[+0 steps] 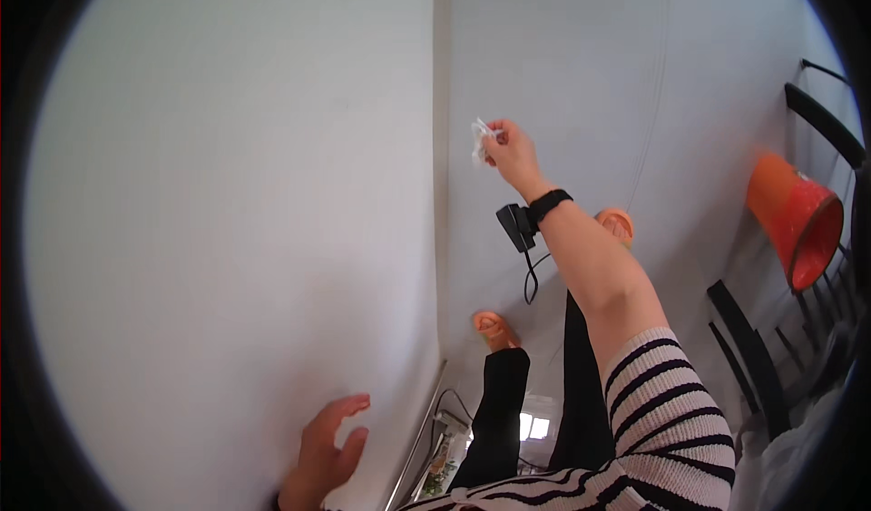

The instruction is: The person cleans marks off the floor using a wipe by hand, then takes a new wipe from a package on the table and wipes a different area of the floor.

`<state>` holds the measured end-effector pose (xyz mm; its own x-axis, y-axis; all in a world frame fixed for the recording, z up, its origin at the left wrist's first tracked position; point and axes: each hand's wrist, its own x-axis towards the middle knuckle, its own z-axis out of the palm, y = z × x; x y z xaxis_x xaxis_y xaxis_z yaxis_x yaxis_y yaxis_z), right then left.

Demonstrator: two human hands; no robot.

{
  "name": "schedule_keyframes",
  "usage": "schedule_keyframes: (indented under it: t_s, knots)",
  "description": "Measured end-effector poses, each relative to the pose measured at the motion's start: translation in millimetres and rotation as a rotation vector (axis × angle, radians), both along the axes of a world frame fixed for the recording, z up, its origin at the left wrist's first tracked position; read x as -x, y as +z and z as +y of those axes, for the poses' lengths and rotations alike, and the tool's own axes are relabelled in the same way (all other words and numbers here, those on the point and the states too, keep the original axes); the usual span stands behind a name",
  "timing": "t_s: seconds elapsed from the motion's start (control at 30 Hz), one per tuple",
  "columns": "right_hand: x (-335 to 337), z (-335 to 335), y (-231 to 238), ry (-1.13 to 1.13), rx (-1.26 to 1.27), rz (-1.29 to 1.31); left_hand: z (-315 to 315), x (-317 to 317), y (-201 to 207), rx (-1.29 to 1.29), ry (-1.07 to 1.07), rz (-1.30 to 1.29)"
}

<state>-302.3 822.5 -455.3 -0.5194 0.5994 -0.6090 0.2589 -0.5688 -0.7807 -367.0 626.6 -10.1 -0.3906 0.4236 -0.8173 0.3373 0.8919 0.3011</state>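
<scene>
My right hand [513,155] reaches forward with its fingers pinched on a crumpled white tissue [478,143]. The tissue hangs beside the pale edge strip of a broad white surface [227,166], over the grey floor. It cannot be told whether the tissue touches anything. A black strap [550,204] circles my right wrist, and a small black device [516,228] with a looped cable is attached to it. My left hand [331,447] is at the lower left, in front of or over the white surface, holding nothing, its thumb and fingers apart.
An orange-red bin [797,221] is at the right, among black chairs [753,352]. My feet in orange slippers [493,328] stand on the grey floor [553,58]. Near the bottom, a metal rail [415,434] runs beside cables and a green plant [437,479].
</scene>
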Motion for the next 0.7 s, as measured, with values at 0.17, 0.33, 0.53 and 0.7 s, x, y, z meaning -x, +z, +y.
schedule_keyframes:
  t_s: [0.17,0.33,0.53,0.7]
  knots:
    - [95,76,-44,-0.066,-0.278,0.017,11,6,0,0.132,0.028,-0.142]
    - [163,160,-69,-0.143,-0.803,-0.054,-2,12,-5,0.166,0.178,-0.147]
    - [169,144,-61,-0.013,-0.616,-0.147,2,19,-10,0.179,0.228,-0.128]
    - [151,122,-69,-0.024,-0.416,-0.022,15,30,-18,0.196,0.176,-0.136]
